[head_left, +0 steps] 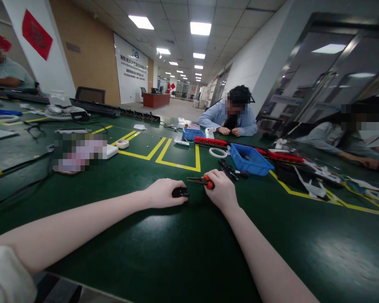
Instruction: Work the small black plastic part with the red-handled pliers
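Observation:
My left hand (164,193) is closed around a small black part (180,192), whose exact kind I cannot make out. It rests low over the green tabletop (164,248). To its right, my right hand (221,188) grips pliers (199,181) with orange-red handles. Their dark, narrow jaws point left, just above the black part and apart from it. Most of the handles are hidden in my fingers. Right behind my right hand lies a pile of black parts (228,169), close to a blue bin (251,160).
Beyond the hands, yellow tape (178,165) marks the table. A white ring (218,152) and long red strips (210,142) lie near a smaller blue tray (192,134). A tape roll (122,144) sits left. A person (229,113) works across the table; others sit at both sides.

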Tool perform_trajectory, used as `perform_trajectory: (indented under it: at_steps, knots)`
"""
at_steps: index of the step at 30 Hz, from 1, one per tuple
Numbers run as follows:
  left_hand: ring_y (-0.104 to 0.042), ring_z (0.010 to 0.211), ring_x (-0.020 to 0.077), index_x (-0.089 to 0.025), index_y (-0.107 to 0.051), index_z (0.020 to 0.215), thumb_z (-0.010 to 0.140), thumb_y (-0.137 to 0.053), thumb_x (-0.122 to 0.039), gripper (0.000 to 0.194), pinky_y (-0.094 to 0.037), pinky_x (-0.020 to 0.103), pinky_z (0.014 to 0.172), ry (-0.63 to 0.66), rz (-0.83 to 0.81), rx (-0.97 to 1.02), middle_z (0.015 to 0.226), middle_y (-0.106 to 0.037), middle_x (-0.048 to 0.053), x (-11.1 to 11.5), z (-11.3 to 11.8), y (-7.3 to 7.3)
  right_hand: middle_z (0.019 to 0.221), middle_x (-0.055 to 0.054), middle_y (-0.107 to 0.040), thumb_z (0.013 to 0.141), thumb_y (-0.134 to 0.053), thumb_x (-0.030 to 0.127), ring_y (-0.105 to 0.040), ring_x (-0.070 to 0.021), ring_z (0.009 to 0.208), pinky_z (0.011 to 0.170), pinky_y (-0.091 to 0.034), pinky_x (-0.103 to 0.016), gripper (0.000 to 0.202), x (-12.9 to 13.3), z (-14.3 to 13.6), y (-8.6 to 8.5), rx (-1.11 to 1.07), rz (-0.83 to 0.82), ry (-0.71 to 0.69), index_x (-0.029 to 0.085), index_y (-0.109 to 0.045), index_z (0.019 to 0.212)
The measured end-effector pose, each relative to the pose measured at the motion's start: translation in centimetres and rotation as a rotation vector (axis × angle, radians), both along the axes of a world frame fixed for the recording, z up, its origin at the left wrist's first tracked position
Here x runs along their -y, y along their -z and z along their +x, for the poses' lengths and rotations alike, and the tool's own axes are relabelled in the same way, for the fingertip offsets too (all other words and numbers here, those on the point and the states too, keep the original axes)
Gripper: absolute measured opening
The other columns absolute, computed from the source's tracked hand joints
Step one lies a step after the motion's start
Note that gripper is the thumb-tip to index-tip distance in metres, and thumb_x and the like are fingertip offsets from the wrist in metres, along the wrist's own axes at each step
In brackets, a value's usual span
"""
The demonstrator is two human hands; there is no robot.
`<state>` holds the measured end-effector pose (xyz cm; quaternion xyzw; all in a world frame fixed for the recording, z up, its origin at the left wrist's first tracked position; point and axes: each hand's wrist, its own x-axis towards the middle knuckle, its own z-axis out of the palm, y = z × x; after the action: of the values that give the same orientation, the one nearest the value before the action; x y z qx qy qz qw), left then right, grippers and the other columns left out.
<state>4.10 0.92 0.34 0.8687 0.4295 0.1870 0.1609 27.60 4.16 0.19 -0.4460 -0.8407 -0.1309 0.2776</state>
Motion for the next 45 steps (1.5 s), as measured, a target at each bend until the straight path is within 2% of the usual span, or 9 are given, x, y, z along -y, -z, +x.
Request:
perform_trajectory:
  at_steps: [4,9,12,23,34,45]
  knots:
    - [-0.068,0.074,0.0199,-0.022,-0.067,0.101,0.086,-0.061,-0.051,0.033,-0.044,0.026,0.062,0.014,0.004,-0.003,0.086,-0.072,0.002,0.1,-0.1,-0.1,0.09,-0.01,-0.064,0.08,-0.054,0.014,-0.057,-0.0251,0.083,0.072,-0.046,-0.036,0.01,0.4,-0.3,-0.2,0.055,-0.022,-0.033,0.019,-0.061,0.086]
    - [-0.062,0.063,0.0168,-0.021,-0.063,0.09,0.087,-0.059,-0.053,0.032,-0.036,0.023,0.055,0.023,0.013,-0.036,0.073,-0.067,-0.001,0.2,-0.2,-0.3,0.09,-0.007,-0.065,0.074,-0.06,0.012,-0.056,-0.0213,0.082,0.072,-0.043,-0.031,0.012,0.3,-0.8,0.0,0.18,-0.069,-0.136,0.019,-0.061,0.084]
    - [-0.061,0.063,0.0164,-0.021,-0.06,0.089,0.088,-0.059,-0.053,0.031,-0.035,0.023,0.056,0.032,0.024,-0.047,0.073,-0.066,-0.001,0.3,-0.2,-0.4,0.094,-0.009,-0.065,0.074,-0.06,0.012,-0.056,-0.0213,0.084,0.074,-0.042,-0.031,0.013,0.1,-0.9,0.1,0.212,-0.071,-0.131,0.017,-0.062,0.085]
    - [-0.062,0.067,0.0164,-0.022,-0.063,0.098,0.087,-0.06,-0.051,0.031,-0.036,0.023,0.058,0.044,-0.006,-0.018,0.08,-0.068,-0.001,0.2,-0.3,-0.2,0.086,-0.008,-0.064,0.074,-0.061,0.015,-0.053,-0.0218,0.081,0.072,-0.036,-0.032,0.008,0.3,-1.0,0.0,0.332,-0.08,-0.114,0.017,-0.062,0.082]
    - [-0.058,0.063,0.0142,-0.02,-0.067,0.099,0.086,-0.062,-0.052,0.035,-0.035,0.023,0.057,0.054,-0.121,0.054,0.073,-0.065,-0.002,0.1,-0.3,-0.4,0.087,-0.007,-0.065,0.075,-0.063,0.019,-0.053,-0.0213,0.081,0.072,-0.036,-0.031,0.007,0.3,-0.8,-0.4,0.321,-0.095,-0.119,0.018,-0.061,0.082]
    - [-0.06,0.063,0.015,-0.022,-0.062,0.097,0.087,-0.06,-0.053,0.033,-0.035,0.023,0.058,0.091,-0.072,-0.009,0.074,-0.065,-0.003,0.1,-0.5,-0.2,0.088,-0.007,-0.065,0.075,-0.062,0.019,-0.053,-0.0208,0.082,0.072,-0.035,-0.031,0.006,0.5,-1.1,-0.3,0.301,-0.108,-0.113,0.018,-0.061,0.082]
